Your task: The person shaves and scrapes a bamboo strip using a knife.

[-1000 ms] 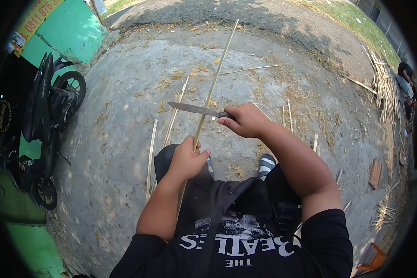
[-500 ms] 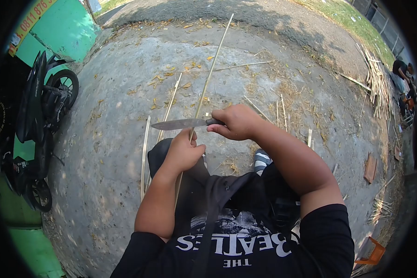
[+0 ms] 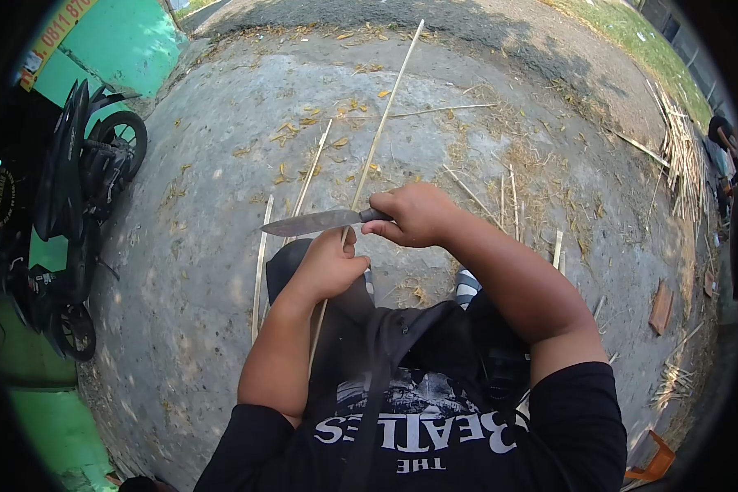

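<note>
A long, thin bamboo strip (image 3: 388, 107) runs from beside my lap out over the concrete. My left hand (image 3: 330, 264) is closed around it near my knees. In my right hand (image 3: 414, 215) is the dark handle of a knife (image 3: 313, 222). Its broad grey blade points left and lies across the strip, just beyond my left fingers. Whether the edge is cutting into the strip, I cannot tell. More bamboo strips lie on the ground close by, one left of my knee (image 3: 261, 266) and another farther out (image 3: 312, 166).
A black motorcycle (image 3: 78, 164) stands at the left by a green wall (image 3: 131, 49). On the right are a pile of bamboo strips (image 3: 682, 156), a brown block (image 3: 661, 307) and an orange plastic object (image 3: 653, 459). Another person (image 3: 723, 135) is at the far right edge.
The knife blade has tilted and shows more of its flat side, with its tip slightly farther left. Both hands keep their hold. The whole view has shifted a little.
</note>
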